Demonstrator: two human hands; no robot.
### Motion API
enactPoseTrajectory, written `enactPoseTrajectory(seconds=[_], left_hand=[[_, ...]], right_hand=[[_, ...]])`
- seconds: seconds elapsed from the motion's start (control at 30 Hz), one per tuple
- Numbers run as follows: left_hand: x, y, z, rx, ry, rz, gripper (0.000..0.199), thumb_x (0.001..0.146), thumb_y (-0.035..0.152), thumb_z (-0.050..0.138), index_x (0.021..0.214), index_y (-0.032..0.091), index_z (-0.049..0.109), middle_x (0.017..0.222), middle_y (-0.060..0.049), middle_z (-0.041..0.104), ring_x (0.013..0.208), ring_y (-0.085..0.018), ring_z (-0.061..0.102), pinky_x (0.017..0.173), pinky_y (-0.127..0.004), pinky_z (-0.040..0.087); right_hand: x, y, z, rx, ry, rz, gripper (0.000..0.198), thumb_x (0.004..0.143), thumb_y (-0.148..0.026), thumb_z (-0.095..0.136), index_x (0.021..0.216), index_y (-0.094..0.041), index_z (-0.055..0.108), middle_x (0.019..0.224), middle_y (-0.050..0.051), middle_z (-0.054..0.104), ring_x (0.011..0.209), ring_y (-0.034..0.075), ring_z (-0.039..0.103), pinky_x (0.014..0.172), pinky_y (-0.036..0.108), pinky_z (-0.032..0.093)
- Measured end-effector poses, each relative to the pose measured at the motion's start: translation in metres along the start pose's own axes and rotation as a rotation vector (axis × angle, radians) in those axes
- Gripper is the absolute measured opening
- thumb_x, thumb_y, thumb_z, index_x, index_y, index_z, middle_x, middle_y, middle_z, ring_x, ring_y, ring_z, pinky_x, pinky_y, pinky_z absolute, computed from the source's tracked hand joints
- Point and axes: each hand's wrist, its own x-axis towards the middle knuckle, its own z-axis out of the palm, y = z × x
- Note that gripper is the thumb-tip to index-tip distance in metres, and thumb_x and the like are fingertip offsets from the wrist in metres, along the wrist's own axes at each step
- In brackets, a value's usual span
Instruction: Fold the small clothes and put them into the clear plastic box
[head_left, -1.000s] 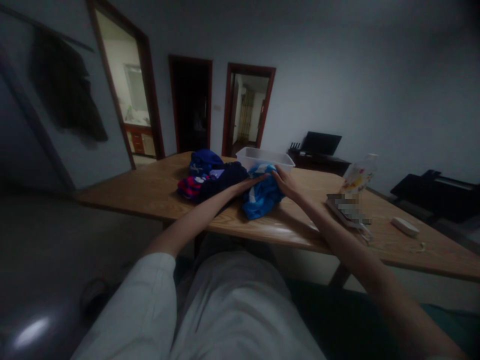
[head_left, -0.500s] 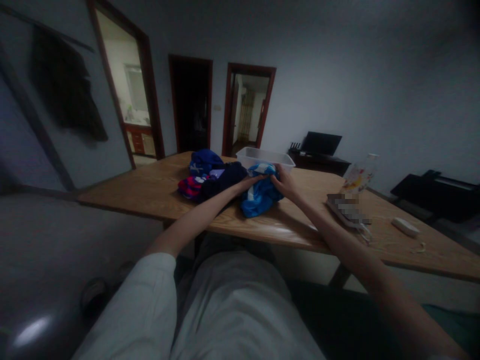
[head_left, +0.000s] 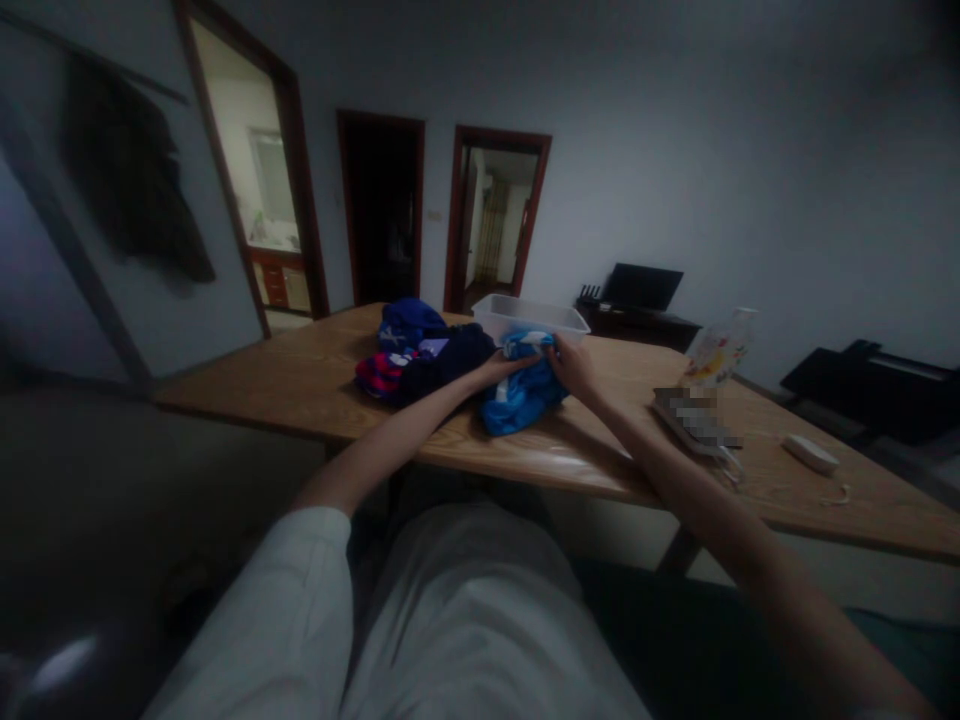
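Note:
A crumpled bright-blue garment [head_left: 525, 400] with white patches lies near the table's front edge. My left hand [head_left: 514, 365] reaches across it from the left, fingers closed on the cloth near its upper part. From the right, my right hand [head_left: 574, 362] pinches the same garment by its upper right edge. Directly behind it stands a clear plastic bin [head_left: 564, 318], partly hidden by the cloth. To the left, close to my left wrist, is a heap with a dark navy garment [head_left: 450, 362], a red-and-purple striped piece [head_left: 380, 377] and a royal-blue piece [head_left: 409, 322].
The wooden table [head_left: 255, 385] holds a floral-patterned clear container [head_left: 720, 350], a blurred-out flat object [head_left: 694, 420] with a cable, and a white oblong object [head_left: 810, 455] on the right. Beyond stands a dark cabinet [head_left: 645, 325] with a monitor [head_left: 643, 287].
Both hands have shifted slightly at the top of the blue garment, and its upper folds have changed a little. The heap and the bin have stayed put.

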Motion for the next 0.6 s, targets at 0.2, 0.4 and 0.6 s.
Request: enactPoseTrajectory(seconds=[0.2,0.4,0.6], left_hand=[[0.003,-0.007,-0.002,0.01,-0.002,-0.018,0.065,0.067,0.044,0.091,0.121,0.012,0.073,0.119,-0.016,0.076,0.126,-0.033,0.062,0.116,-0.051,0.042],[0.009,-0.024,-0.009,-0.045,-0.018,0.031,0.076,0.065,0.045,0.092,0.129,0.014,0.068,0.131,-0.016,0.071,0.129,-0.034,0.061,0.114,-0.047,0.045],[0.018,-0.035,-0.016,-0.035,0.031,0.013,0.073,0.07,0.05,0.089,0.13,0.014,0.068,0.134,-0.014,0.07,0.126,-0.033,0.063,0.113,-0.046,0.047]], right_hand=[[-0.001,0.001,0.006,0.153,0.014,0.058,0.035,0.093,-0.037,0.046,0.121,-0.02,0.058,0.103,0.013,0.071,0.09,0.031,0.063,0.085,0.042,0.049],[0.002,-0.002,0.001,0.242,0.049,0.024,0.025,0.089,-0.035,0.047,0.102,-0.021,0.064,0.103,0.01,0.068,0.093,0.027,0.062,0.089,0.04,0.05],[0.007,0.006,0.001,0.386,0.122,0.098,0.029,0.087,-0.042,0.057,0.103,-0.02,0.067,0.103,0.008,0.07,0.093,0.025,0.063,0.09,0.039,0.053]])
